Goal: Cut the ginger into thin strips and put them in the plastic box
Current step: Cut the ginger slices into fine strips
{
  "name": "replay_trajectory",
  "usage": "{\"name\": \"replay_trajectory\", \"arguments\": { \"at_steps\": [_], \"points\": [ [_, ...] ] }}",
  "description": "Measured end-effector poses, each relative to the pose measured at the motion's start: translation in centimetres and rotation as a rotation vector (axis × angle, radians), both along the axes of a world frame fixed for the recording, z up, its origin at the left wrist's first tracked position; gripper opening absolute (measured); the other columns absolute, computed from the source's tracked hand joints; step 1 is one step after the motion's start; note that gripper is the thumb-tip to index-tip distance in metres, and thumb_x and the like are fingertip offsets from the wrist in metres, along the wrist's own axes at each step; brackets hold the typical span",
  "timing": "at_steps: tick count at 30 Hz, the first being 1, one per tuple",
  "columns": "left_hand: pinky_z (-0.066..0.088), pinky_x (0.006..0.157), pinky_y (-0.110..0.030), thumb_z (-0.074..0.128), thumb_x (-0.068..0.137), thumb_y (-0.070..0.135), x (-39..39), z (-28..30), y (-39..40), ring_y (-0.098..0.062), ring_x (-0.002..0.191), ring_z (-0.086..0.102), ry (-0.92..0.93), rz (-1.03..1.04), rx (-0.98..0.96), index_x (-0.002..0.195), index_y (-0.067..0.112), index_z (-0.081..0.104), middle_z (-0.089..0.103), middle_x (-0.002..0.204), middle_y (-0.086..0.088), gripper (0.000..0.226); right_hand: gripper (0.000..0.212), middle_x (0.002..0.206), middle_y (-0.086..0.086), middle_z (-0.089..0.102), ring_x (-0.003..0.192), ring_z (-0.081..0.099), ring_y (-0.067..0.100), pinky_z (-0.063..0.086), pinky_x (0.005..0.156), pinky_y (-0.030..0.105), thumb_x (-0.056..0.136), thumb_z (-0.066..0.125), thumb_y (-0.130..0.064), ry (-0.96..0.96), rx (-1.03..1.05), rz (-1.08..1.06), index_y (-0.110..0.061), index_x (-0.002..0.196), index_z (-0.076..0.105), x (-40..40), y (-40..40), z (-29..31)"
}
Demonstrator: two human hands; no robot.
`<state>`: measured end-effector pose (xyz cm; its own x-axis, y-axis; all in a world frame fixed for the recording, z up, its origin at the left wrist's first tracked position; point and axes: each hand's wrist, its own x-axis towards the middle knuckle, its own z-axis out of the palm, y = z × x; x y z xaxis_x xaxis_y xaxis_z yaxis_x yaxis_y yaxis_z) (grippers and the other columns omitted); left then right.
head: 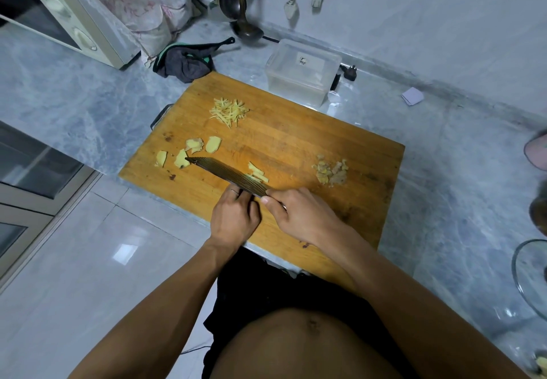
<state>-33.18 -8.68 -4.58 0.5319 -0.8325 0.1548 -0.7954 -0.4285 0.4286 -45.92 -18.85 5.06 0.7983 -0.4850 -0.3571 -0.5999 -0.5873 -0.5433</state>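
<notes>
Ginger slices lie at the left of the wooden cutting board on the grey worktop, with a heap of thin ginger strips farther back and a few cut pieces just behind the cleaver. The left hand has its fingers curled against the near side of the blade, and the right hand grips the handle. At the right lie peel scraps, and the clear plastic box stands at the board's far edge.
</notes>
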Motion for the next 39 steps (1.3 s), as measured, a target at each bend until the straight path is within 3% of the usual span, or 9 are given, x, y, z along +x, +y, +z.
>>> {"name": "replay_trajectory", "arguments": {
  "at_steps": [4,19,23,26,28,30,33,36,39],
  "points": [
    [0.044,0.053,-0.027,0.044,0.082,0.018,0.1,-0.1,0.0,-0.036,0.069,0.061,0.016,0.008,-0.013,0.076,0.004,0.068,0.064,0.084,-0.019,0.028,0.047,0.098,0.013,0.070,0.081,0.062,0.032,0.051,0.066,0.039,0.106,0.037,-0.044,0.025,0.011,0.005,-0.012,0.128,0.064,-0.1,-0.1,0.3],
    [0.042,0.052,-0.026,0.043,0.081,0.018,-0.1,0.0,-0.2,-0.035,0.066,0.060,0.034,0.024,-0.037,0.077,0.005,0.067,0.062,0.084,-0.016,0.027,0.046,0.110,0.014,0.070,0.101,0.063,0.037,0.055,0.078,0.046,0.106,0.036,-0.045,-0.001,0.023,-0.007,-0.015,0.130,0.063,0.2,-0.2,-0.3],
    [0.043,0.050,-0.028,0.042,0.081,0.019,0.0,0.0,-0.1,-0.036,0.062,0.059,0.032,0.028,-0.047,0.076,0.005,0.067,0.061,0.081,-0.018,0.029,0.048,0.086,0.004,0.067,0.077,0.059,0.029,0.050,0.067,0.038,0.107,0.036,-0.044,0.003,0.007,0.032,-0.014,0.134,0.061,-0.1,-0.3,0.0],
    [0.046,0.052,-0.030,0.041,0.081,0.020,-0.1,0.0,-0.1,-0.037,0.067,0.061,0.035,0.026,-0.032,0.082,0.005,0.069,0.063,0.087,-0.019,0.032,0.048,0.065,-0.010,0.041,0.059,0.037,0.017,0.034,0.062,0.032,0.107,0.037,-0.043,0.007,0.022,0.006,-0.013,0.139,0.058,-0.2,-0.5,-0.3],
    [0.047,0.052,-0.030,0.040,0.082,0.021,0.0,0.0,-0.1,-0.037,0.068,0.061,0.039,0.033,-0.027,0.082,0.005,0.069,0.063,0.089,-0.019,0.033,0.048,0.073,-0.002,0.055,0.061,0.042,0.017,0.035,0.062,0.032,0.107,0.037,-0.043,0.020,0.018,0.014,-0.013,0.139,0.058,0.0,-0.5,-0.3],
    [0.047,0.053,-0.030,0.041,0.082,0.021,0.1,0.0,-0.2,-0.037,0.070,0.061,0.049,0.028,-0.016,0.084,0.005,0.069,0.063,0.090,-0.019,0.032,0.049,0.104,0.012,0.069,0.085,0.060,0.030,0.048,0.071,0.036,0.107,0.036,-0.044,0.011,0.043,0.019,-0.013,0.138,0.058,0.1,-0.4,-0.2],
    [0.048,0.054,-0.030,0.041,0.082,0.020,0.0,-0.1,-0.1,-0.037,0.073,0.063,0.046,0.017,-0.020,0.087,0.005,0.070,0.064,0.094,-0.019,0.033,0.049,0.124,0.015,0.067,0.109,0.062,0.036,0.055,0.083,0.049,0.106,0.037,-0.045,-0.004,0.042,0.021,-0.013,0.136,0.059,0.1,-0.4,-0.5],
    [0.048,0.054,-0.029,0.042,0.082,0.018,0.0,0.1,-0.1,-0.036,0.074,0.063,0.049,0.016,-0.032,0.087,0.006,0.071,0.064,0.096,-0.018,0.032,0.048,0.122,0.013,0.069,0.108,0.063,0.036,0.055,0.082,0.048,0.106,0.037,-0.045,-0.021,0.031,0.022,-0.014,0.135,0.059,-0.1,-0.4,-0.7],
    [0.050,0.056,-0.031,0.042,0.081,0.016,0.0,-0.1,-0.1,-0.034,0.085,0.059,0.029,-0.005,-0.066,0.087,0.004,0.070,0.063,0.095,-0.016,0.030,0.047,0.091,0.004,0.067,0.081,0.059,0.028,0.045,0.068,0.032,0.107,0.038,-0.044,-0.020,0.018,0.014,-0.015,0.137,0.060,-0.3,-0.6,-0.6]
  ]
}}
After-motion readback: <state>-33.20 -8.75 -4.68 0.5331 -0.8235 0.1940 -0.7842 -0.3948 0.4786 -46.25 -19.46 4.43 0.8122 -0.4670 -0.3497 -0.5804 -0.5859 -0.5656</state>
